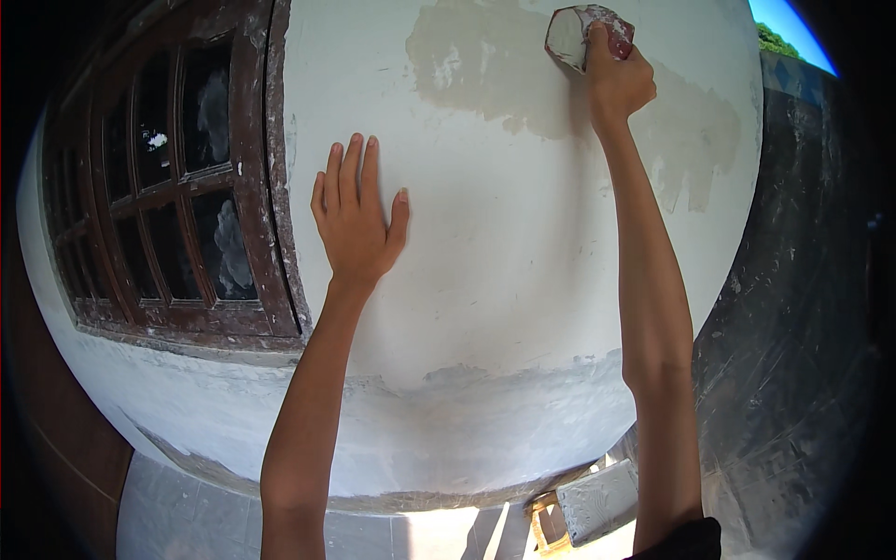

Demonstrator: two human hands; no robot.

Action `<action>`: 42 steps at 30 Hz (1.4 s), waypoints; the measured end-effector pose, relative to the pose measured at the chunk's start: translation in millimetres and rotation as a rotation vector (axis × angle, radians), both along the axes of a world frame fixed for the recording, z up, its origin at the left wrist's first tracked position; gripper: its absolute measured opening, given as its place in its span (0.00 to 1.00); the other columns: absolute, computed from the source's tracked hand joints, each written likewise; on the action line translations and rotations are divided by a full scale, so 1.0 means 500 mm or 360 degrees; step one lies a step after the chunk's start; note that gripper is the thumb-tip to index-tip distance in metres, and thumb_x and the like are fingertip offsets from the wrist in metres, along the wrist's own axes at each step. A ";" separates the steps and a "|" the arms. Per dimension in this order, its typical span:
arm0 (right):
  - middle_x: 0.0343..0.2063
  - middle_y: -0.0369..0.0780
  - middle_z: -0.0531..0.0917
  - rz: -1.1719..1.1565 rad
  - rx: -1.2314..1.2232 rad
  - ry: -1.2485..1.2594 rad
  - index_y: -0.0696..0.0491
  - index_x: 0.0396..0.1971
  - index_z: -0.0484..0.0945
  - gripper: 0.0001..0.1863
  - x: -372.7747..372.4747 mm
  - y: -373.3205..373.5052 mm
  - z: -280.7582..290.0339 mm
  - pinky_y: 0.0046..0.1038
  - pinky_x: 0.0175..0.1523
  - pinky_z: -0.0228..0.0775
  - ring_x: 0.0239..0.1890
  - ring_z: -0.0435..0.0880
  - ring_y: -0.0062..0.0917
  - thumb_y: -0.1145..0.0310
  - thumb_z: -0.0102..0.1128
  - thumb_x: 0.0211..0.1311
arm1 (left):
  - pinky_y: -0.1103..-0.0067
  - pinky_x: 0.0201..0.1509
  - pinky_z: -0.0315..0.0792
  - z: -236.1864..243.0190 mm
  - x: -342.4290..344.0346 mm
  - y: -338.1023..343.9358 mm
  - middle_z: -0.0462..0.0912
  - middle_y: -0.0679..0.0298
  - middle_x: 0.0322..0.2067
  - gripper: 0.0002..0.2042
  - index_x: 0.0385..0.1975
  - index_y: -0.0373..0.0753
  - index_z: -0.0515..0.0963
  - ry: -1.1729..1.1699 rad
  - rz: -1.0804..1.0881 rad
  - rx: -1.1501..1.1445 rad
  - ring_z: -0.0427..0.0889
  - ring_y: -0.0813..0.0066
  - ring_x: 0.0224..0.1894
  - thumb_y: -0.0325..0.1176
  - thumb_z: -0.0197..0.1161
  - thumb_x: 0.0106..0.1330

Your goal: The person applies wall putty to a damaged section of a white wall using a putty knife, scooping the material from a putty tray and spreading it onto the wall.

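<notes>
While two bare arms reach up from below, a white wall [485, 271] fills the view behind the fingers of both hands. Well to the right of the right hand's fingers stands a dark, scuffed wall [793, 215]. Left of the left hand's fingers is a brown wooden window [177, 177] with dark panes and a paint-flecked frame. Far below all the fingers, the floor [205, 509] is grey, with bright sunlit strips. Two beige-grey patches mark the white wall: one [467, 56] just left of the right hand's fingers, the other [705, 140] below them to the right. Well below the right hand's fingers, partly behind the forearm, a smeared grey board [597, 499] sits beside a piece of pale wood [551, 525]. The left hand [359, 224] lies palm toward the white wall, its fingers [349, 173] pointing up and slightly spread, the thumb held apart. The right hand [621, 86], higher up, pinches a scraper [566, 39], the thumb laid along it and the other fingers curled. The scraper, dark red and caked with white, is at the tips of those fingers, against or very near the wall.
</notes>
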State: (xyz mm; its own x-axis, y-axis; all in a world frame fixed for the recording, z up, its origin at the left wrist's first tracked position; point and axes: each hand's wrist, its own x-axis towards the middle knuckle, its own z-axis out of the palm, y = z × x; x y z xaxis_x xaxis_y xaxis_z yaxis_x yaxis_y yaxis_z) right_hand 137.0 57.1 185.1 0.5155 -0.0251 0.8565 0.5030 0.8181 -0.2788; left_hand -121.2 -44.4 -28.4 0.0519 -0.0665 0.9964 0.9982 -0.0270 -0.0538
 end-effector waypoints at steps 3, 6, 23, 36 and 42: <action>0.25 0.40 0.87 0.0437 -0.0025 -0.0050 0.60 0.30 0.87 0.30 -0.056 -0.065 -0.023 0.28 0.40 0.75 0.29 0.84 0.24 0.41 0.70 0.53 | 0.58 0.74 0.47 0.001 -0.006 -0.002 0.64 0.58 0.70 0.31 0.70 0.41 0.64 -0.0032 0.0040 -0.0012 0.56 0.58 0.74 0.42 0.56 0.67; 0.25 0.42 0.87 0.0545 -0.0090 -0.0464 0.60 0.30 0.86 0.31 -0.107 -0.085 -0.026 0.27 0.41 0.75 0.29 0.85 0.24 0.41 0.69 0.54 | 0.58 0.74 0.46 0.000 -0.002 -0.001 0.62 0.55 0.70 0.32 0.71 0.39 0.61 -0.0004 0.0001 -0.0028 0.54 0.56 0.74 0.39 0.56 0.66; 0.35 0.41 0.87 0.0727 -0.0146 -0.0093 0.62 0.38 0.86 0.31 -0.003 -0.038 -0.008 0.26 0.44 0.74 0.34 0.83 0.21 0.45 0.71 0.55 | 0.58 0.74 0.44 -0.001 -0.001 0.001 0.61 0.55 0.71 0.33 0.71 0.40 0.60 -0.0025 0.0014 -0.0033 0.53 0.56 0.75 0.39 0.57 0.66; 0.18 0.38 0.85 -0.0180 -0.0155 -0.0567 0.58 0.28 0.88 0.36 -0.043 -0.001 -0.003 0.31 0.49 0.72 0.29 0.85 0.30 0.33 0.60 0.57 | 0.58 0.74 0.45 0.002 -0.004 -0.008 0.61 0.55 0.71 0.32 0.71 0.40 0.61 -0.0002 0.0013 -0.0044 0.54 0.56 0.75 0.38 0.57 0.65; 0.29 0.41 0.89 -0.0322 -0.0441 -0.0244 0.58 0.35 0.87 0.28 0.068 -0.008 -0.001 0.34 0.46 0.76 0.34 0.87 0.32 0.44 0.66 0.55 | 0.57 0.74 0.45 0.000 -0.002 -0.004 0.61 0.56 0.71 0.32 0.71 0.40 0.61 -0.0010 0.0000 -0.0036 0.54 0.56 0.75 0.39 0.57 0.66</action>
